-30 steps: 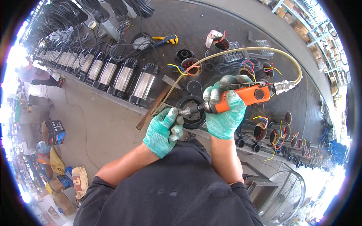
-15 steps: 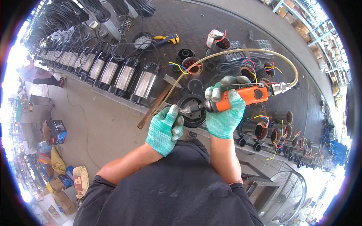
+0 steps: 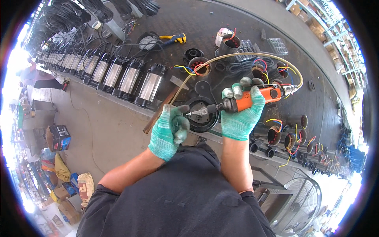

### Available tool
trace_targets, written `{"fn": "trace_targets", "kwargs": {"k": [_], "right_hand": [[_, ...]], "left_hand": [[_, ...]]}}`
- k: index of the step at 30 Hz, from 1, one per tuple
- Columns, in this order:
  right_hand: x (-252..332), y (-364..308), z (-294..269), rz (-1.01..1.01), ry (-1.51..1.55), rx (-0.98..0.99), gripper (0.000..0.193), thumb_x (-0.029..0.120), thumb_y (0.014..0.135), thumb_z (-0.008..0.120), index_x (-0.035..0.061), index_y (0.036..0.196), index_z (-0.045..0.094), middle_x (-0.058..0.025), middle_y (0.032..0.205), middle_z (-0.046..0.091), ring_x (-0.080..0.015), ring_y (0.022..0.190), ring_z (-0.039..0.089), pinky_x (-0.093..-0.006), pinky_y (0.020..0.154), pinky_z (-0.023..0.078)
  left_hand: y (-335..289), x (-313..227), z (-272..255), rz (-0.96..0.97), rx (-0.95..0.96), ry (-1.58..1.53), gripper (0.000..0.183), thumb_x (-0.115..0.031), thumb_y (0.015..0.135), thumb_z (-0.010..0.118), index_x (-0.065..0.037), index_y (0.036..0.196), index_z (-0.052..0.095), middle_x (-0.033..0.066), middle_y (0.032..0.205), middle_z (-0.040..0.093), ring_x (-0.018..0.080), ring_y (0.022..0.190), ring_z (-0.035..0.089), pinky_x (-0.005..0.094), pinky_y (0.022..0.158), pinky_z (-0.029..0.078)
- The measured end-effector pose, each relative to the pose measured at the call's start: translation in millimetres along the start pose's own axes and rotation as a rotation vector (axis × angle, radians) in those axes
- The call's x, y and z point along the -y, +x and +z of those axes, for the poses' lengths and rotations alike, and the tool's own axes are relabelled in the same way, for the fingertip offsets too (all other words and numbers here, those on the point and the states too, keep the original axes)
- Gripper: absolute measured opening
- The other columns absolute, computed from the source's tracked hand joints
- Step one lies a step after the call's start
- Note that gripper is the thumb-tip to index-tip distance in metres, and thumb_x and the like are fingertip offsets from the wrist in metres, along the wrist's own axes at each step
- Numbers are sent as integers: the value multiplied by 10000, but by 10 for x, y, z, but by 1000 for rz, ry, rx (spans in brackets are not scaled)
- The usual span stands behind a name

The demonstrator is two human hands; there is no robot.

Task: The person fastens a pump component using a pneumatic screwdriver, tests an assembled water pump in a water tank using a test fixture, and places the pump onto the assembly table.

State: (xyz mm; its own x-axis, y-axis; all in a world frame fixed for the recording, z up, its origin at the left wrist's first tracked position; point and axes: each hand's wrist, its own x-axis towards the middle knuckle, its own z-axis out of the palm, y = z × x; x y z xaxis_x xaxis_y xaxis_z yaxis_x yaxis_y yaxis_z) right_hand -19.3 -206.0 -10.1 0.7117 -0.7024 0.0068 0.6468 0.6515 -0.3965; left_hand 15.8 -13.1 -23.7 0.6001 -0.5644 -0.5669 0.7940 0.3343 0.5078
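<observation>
My right hand [image 3: 242, 114], in a green glove with grey fingertips, is wrapped around an orange air screwdriver [image 3: 258, 99]. Its black chuck and silvery bit [image 3: 201, 111] point left, over a round black pump part [image 3: 204, 122] at the bench edge. My left hand [image 3: 169, 128], in a matching glove, is just left of the bit tip. Its thumb is raised and its fingers are loosely bent and somewhat blurred, with nothing visible between them. A hose [image 3: 237, 54] arcs from the screwdriver's rear over to the left. Beside my left hand lies a wooden-handled hammer [image 3: 160, 112].
Silver-and-black pump bodies [image 3: 150, 85] line the bench's left edge. Motor housings with coloured wires [image 3: 274, 135] stand at the right. Yellow-handled pliers or strippers [image 3: 177, 38] lie farther back. A fan [image 3: 302, 201] stands on the floor at lower right.
My left hand has come away from the bit and moved slightly left, its fingers loosening. My right hand has shifted a little right with the air screwdriver, showing more of the bit.
</observation>
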Motion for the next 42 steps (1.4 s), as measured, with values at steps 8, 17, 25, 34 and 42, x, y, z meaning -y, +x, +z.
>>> {"fn": "trace_targets", "kwargs": {"k": [8, 17, 25, 34, 42], "right_hand": [[245, 175, -79, -27, 20, -2, 210, 162, 927, 634, 139, 1132, 598, -61, 1007, 662, -135, 722, 561, -332, 683, 477], [313, 220, -243, -28, -40, 4, 233, 175, 931, 632, 159, 1160, 592, -54, 1018, 660, -146, 728, 563, -362, 699, 470], [321, 303, -313, -33, -78, 16, 264, 177, 927, 629, 151, 1185, 581, -60, 1043, 662, -147, 734, 569, -355, 699, 469], [310, 410, -321, -43, -88, 33, 285, 171, 930, 613, 127, 1208, 569, -85, 1046, 647, -152, 724, 556, -357, 681, 462], [345, 426, -386, -56, -162, 80, 343, 170, 931, 617, 132, 1266, 553, -101, 1070, 662, -166, 718, 581, -372, 666, 475]], "left_hand": [[183, -141, -40, 715, 21, 1672, 198, -253, 865, 747, -105, 997, 745, 90, 710, 679, 200, 641, 682, 310, 580, 511], [537, -284, 152, 548, 267, 2264, 469, -459, 837, 711, -239, 1250, 687, 43, 811, 693, 263, 751, 690, 409, 634, 508], [666, -315, 218, 422, 400, 2408, 412, -476, 867, 666, -230, 1196, 693, 47, 806, 682, 263, 768, 696, 422, 632, 518], [786, -280, 229, 386, 480, 2435, 271, -391, 891, 665, -133, 972, 654, 63, 750, 674, 288, 731, 696, 433, 594, 520], [755, -264, 222, 283, 474, 2422, 243, -347, 913, 649, -126, 1014, 653, 68, 772, 683, 286, 749, 703, 434, 614, 531]]}}
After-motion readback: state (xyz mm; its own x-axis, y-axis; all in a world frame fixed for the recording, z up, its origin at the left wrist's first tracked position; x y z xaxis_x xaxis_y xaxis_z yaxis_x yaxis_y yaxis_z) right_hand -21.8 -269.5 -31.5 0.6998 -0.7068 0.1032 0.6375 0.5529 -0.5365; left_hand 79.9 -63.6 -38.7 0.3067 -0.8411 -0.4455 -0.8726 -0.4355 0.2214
